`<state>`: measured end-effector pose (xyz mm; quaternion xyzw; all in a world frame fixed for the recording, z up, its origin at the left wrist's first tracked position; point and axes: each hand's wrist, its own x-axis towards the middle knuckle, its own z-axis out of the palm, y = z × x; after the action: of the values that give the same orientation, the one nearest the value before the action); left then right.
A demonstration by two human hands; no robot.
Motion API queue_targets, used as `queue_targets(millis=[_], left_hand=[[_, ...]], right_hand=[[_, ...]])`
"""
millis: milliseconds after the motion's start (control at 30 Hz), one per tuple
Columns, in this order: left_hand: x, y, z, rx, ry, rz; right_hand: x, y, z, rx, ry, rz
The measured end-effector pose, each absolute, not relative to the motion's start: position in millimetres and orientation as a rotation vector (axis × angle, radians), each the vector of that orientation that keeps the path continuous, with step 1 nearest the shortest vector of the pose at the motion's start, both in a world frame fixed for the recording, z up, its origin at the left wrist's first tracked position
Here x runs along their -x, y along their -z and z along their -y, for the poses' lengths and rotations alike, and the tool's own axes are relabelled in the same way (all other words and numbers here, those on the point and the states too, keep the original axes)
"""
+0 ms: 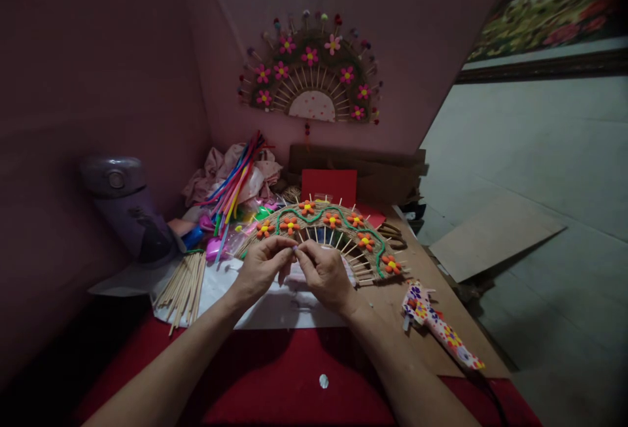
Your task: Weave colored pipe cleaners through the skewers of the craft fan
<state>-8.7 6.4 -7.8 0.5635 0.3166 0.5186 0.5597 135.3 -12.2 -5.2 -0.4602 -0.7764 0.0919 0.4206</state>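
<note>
My left hand (263, 266) and my right hand (324, 273) meet at their fingertips, pinched around a tiny purplish piece (295, 248) that is too small to make out well. Just behind them lies a half-round fan of twine and sticks (321, 216), with orange flowers and a wavy green line on it. White paper (275, 312) is spread under my hands. The lower middle of the fan is partly hidden by my fingers.
Wooden sticks (182, 290) and a purple bottle (132, 211) stand or lie at left, colored pipe cleaners (240, 182) behind. A flower-patterned glue gun (439, 325) with a cord rests on cardboard (392, 309) at right. A finished fan (310, 77) hangs on the pink board.
</note>
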Motion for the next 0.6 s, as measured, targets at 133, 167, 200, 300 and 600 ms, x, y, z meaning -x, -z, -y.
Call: queue_targets(millis=[133,167,200,300,600], left_hand=[[8.2,5.1,-6.2,-1.367,-1.216,-0.785],[8.2,4.8,-6.4,-1.37,-1.206,-0.799],[8.3,4.6,-6.6,-1.37,-1.195,-0.814],[9.2,4.5,-7.3,-1.365,-1.165,-0.843],[12.2,-3.9,-4.9,-1.315,-1.08,-0.832]], right_hand=[[-137.4,6.2,9.9,1.171,-0.258,1.951],[-138.0,6.6,9.5,1.171,-0.255,1.961],[-138.6,7.0,9.1,1.169,-0.249,1.974],[-139.9,7.8,8.3,1.175,-0.222,2.008],[-138.0,10.3,7.3,1.105,-0.458,1.893]])
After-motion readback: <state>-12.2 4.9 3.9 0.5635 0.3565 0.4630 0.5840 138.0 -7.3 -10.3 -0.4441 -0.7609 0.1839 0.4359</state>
